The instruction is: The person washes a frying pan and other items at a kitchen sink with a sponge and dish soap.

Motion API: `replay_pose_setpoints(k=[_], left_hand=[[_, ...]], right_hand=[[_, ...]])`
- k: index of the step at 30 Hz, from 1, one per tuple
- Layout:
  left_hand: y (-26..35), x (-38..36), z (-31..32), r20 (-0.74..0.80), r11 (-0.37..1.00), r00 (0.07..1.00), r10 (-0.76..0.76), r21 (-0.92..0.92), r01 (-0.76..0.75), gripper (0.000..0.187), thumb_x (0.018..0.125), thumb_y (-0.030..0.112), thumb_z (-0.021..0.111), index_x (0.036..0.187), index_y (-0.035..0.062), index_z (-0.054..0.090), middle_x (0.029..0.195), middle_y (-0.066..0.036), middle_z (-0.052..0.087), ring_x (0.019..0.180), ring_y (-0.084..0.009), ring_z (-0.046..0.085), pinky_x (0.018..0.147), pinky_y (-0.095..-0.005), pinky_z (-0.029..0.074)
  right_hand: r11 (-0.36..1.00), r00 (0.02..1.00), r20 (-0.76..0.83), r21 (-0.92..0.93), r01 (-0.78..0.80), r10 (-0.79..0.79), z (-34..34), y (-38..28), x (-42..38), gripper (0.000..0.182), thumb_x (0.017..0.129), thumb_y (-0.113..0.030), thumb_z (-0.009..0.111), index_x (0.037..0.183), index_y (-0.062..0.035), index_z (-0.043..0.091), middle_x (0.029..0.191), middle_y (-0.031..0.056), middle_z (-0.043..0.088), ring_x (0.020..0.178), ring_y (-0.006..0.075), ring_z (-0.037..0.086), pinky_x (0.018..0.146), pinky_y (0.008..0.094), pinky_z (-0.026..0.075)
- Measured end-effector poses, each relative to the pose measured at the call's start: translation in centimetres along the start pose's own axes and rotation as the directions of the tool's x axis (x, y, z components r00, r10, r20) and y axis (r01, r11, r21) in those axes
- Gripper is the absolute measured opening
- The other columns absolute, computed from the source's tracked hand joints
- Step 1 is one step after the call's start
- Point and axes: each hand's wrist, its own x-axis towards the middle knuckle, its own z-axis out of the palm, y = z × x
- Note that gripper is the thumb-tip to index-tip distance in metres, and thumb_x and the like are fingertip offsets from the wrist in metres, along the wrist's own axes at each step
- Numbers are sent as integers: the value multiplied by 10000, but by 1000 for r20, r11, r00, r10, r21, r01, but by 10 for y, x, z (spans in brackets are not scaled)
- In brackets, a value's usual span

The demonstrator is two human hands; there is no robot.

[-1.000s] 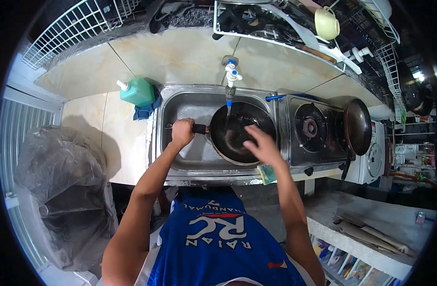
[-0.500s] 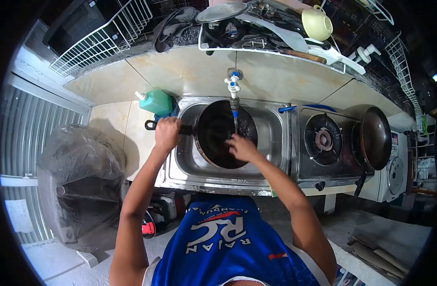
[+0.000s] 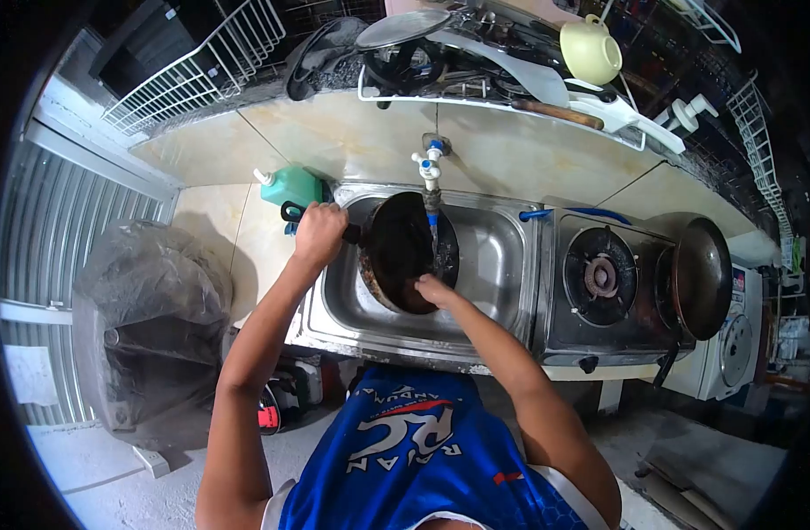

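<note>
Over the sink's left side, my left hand [image 3: 322, 233] is wrapped round the black handle of a dark frying pan [image 3: 396, 243]. The pan is tilted inside the stainless steel sink [image 3: 498, 265], its left side raised. My right hand [image 3: 433, 290] is down at the pan's lower inner surface. Its fingers look bunched together, and whatever they may hold is hidden. Above the pan a wall faucet [image 3: 431, 172] with a blue tip lets a thin stream of water run down into it.
A green pump bottle [image 3: 292, 186] stands behind the sink's left corner. To the right are a gas stove [image 3: 602, 275] and another pan [image 3: 704, 278] on it. Above hangs a rack [image 3: 484, 97] with utensils and a yellow cup [image 3: 590, 50]. A plastic-covered object [image 3: 153, 327] stands left.
The pan has tilted, its left side lifted, and its handle swung upward with my left hand. My right hand has moved lower and slightly left in the pan, its fingers drawn in.
</note>
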Motion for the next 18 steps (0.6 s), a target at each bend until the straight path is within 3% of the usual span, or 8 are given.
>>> replay_pose_setpoints(k=[2, 3, 7, 9, 12, 14, 16, 18], left_hand=[[1, -1, -7, -3, 999, 999, 34, -15, -34, 66, 679, 60, 614, 732, 98, 622, 784, -85, 640, 809, -242, 645, 743, -356, 478], [4, -2, -10, 27, 999, 999, 38, -29, -37, 76, 684, 45, 595, 743, 90, 611, 802, -90, 634, 833, -250, 642, 753, -362, 474], [2, 0, -10, 16, 998, 999, 50, -35, -49, 70, 677, 56, 614, 733, 92, 635, 780, -99, 644, 791, -256, 655, 724, -368, 493], [-2, -4, -9, 58, 999, 998, 30, -18, -29, 69, 682, 50, 610, 730, 86, 644, 778, -111, 650, 785, -270, 662, 716, -379, 505], [-12, -9, -3, 163, 999, 986, -30, -40, 37, 75, 681, 32, 617, 720, 70, 668, 773, -154, 663, 766, -320, 670, 712, -429, 529], [-20, -18, -3, 209, 991, 975, -71, -96, 93, 52, 674, 66, 634, 710, 70, 672, 764, -173, 657, 764, -345, 665, 709, -441, 528], [-27, -25, -3, 361, 979, 927, -105, -127, 160, 73, 656, 118, 661, 675, 48, 670, 775, -171, 663, 791, -363, 665, 726, -449, 533], [-37, -40, 6, 436, 949, 896, -86, -239, 208, 139, 667, 211, 734, 721, 84, 715, 752, -179, 663, 787, -357, 668, 751, -459, 529]], right_hand=[[962, 925, 265, -45, -271, 273, -39, -37, -3, 283, 842, -241, 571, 935, -2, 688, 905, 231, 682, 875, 367, 672, 768, 450, 523], [918, 992, 129, -393, 61, -11, -52, -26, 12, 234, 831, -222, 593, 889, -15, 685, 911, 218, 681, 879, 364, 668, 777, 454, 519], [974, 942, -300, -206, 90, -150, -68, -31, 15, 240, 806, -215, 638, 958, -32, 668, 915, 213, 679, 908, 387, 649, 815, 469, 509], [806, 934, -118, -549, 222, -338, -44, -22, -5, 276, 815, -233, 634, 1006, -34, 654, 912, 222, 678, 917, 410, 639, 824, 471, 501], [906, 876, 477, -336, 256, -71, -70, -50, -26, 209, 820, -214, 625, 889, -25, 682, 907, 198, 690, 886, 341, 665, 789, 432, 507], [898, 928, 370, -397, 190, -33, -103, -83, -30, 233, 859, -242, 609, 850, -26, 697, 895, 168, 697, 871, 295, 672, 777, 393, 507], [953, 947, -118, -75, 293, -300, -124, -103, -15, 325, 926, -340, 588, 1017, -35, 654, 925, 147, 699, 902, 270, 679, 793, 382, 505], [862, 778, -475, 77, 501, -410, -147, -147, 0, 358, 930, -315, 592, 1153, -35, 606, 1032, 159, 693, 995, 281, 665, 872, 388, 490]])
